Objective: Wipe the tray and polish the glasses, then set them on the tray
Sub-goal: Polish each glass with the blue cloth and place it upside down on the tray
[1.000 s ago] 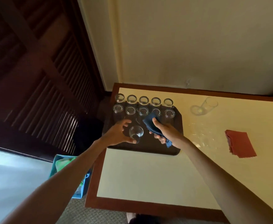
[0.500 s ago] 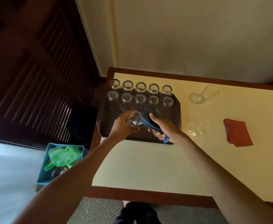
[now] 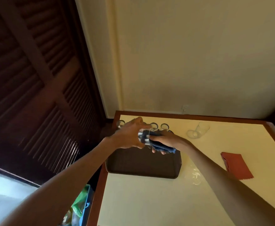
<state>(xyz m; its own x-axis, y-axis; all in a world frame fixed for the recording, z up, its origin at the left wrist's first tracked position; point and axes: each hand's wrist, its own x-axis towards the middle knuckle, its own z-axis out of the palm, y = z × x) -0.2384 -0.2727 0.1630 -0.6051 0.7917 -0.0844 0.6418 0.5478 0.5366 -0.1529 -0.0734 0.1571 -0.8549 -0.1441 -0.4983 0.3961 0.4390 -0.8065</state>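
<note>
My left hand [image 3: 128, 136] grips a clear glass [image 3: 143, 139] on its side, lifted above the dark brown tray [image 3: 143, 163]. My right hand [image 3: 164, 142] holds a blue cloth [image 3: 159, 145] and has part of it pushed into the mouth of that glass. Behind my hands, several clear glasses [image 3: 164, 126] stand in rows at the far end of the tray; most are hidden by my hands. One more glass [image 3: 197, 132] lies on its side on the table, to the right of the tray.
The cream table [image 3: 149, 201] has a red-brown rim and stands against a wall. A red cloth [image 3: 235, 166] lies on it at the right. A wet patch [image 3: 195, 175] shines beside the tray. A blue bin [image 3: 83, 207] with green contents sits on the floor at left.
Both hands have lifted the glass higher off the tray and turned it on its side. The blue cloth has gone into its mouth. The camera has tilted upward.
</note>
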